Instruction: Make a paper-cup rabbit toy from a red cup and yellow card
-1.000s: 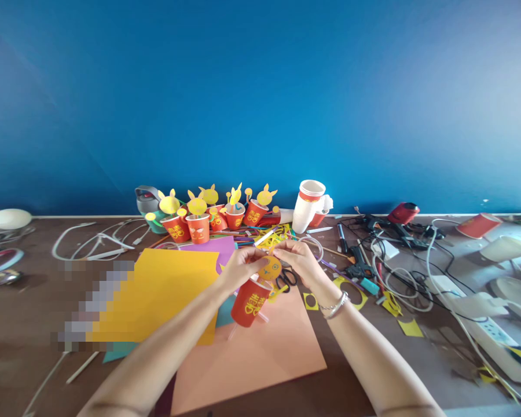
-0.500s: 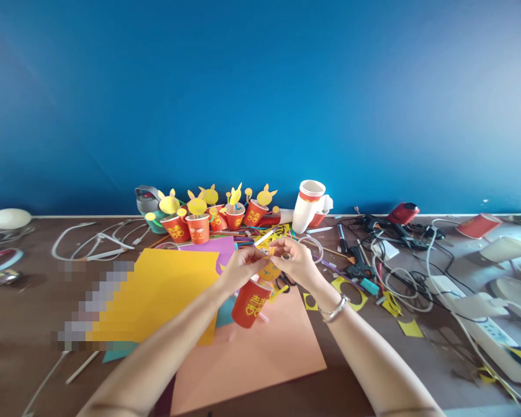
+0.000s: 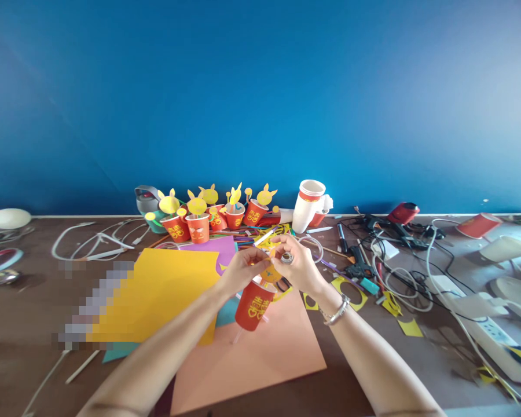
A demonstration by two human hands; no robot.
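Note:
Fingertips of my left hand pinch the left upper edge of a round yellow paper face. On its other side, my right hand grips the top right edge with thumb and bent fingers. Directly beneath hangs a red paper cup with gold characters, tilted, its white rim just under the face. A thin pale stick shows below the cup. The fingers hide the top of the face. Pink paper lies underneath.
Red cups with yellow rabbit-eared paper faces line the wall, beside a stack of white cups. Orange-yellow paper lies left. To the right are a black glue gun, yellow scraps, cables and a power strip.
The red cup has swung slightly to the right and turned a little beneath the face. Both hands stay in almost the same place, still gripping the paper face.

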